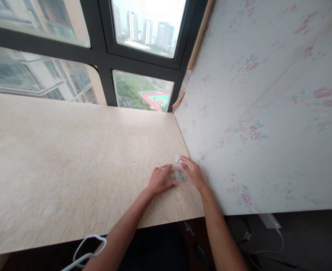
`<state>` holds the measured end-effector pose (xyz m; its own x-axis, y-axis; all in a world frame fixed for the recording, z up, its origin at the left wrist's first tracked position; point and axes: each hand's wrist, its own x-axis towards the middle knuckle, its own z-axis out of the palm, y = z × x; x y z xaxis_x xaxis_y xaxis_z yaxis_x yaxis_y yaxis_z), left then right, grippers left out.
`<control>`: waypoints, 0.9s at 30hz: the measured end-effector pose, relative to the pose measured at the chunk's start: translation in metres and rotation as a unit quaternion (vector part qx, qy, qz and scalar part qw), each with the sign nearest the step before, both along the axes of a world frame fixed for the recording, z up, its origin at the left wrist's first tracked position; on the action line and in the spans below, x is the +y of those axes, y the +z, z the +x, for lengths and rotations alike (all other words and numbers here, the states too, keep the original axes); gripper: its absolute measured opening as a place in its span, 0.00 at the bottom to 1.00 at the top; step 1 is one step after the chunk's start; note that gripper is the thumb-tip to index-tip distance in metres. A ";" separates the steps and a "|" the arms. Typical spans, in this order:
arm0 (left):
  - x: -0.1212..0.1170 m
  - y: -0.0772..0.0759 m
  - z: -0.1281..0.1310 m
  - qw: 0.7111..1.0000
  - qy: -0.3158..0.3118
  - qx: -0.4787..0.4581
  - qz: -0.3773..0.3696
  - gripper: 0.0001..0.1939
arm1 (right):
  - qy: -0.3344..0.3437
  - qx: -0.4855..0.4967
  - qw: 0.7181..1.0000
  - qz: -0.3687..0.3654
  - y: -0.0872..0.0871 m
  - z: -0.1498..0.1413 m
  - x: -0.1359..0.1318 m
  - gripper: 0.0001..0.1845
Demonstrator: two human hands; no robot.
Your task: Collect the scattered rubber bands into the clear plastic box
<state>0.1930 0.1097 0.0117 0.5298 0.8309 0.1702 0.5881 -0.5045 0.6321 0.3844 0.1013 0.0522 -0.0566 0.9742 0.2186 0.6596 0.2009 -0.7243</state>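
— Where to look first?

— Down at the marble-patterned ledge (70, 162), near the corner beside the floral-patterned wall (278, 113). Lying there between both hands, a clear compartment box (178, 175).

— Anything inside it?

— Yes, small coloured pieces: yellow and pink along the far row, reddish and green along the near one. Too small to name any closer.

— And the left hand (159, 181)?

— Curved around the box's left end, fingers at the far edge, thumb stretched along the near edge. Closed across it in a steadying grip, with a ring (162, 168) on one finger.

— The right hand (192, 173)?

— Over at the right end, next to the wall, with fingers bent and pointing away toward a small white piece (178, 158) just beyond the box. Index fingertip and thumb tip slightly apart, close by that piece. Pinching it, or merely touching it? Cannot tell at such a size.

— And farther off?

— Behind the ledge, a dark window frame (100, 45), with a red-and-green sports court (158, 99) and tower blocks (165, 34) visible through the glass. At lower left, in front of the left forearm (132, 214), a white loop (89, 255). Below the wall at lower right, a white cable (282, 241).
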 end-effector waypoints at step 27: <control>-0.028 0.033 -0.207 0.627 0.151 -0.738 -0.200 0.22 | -0.208 0.157 0.961 -0.095 -0.046 0.007 -0.078 0.32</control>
<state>-0.0139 0.0814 0.0449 -0.1507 0.9880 0.0348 -0.7551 -0.1378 0.6410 0.3918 0.0228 0.0067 0.3855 0.9224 -0.0228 0.3972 -0.1882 -0.8982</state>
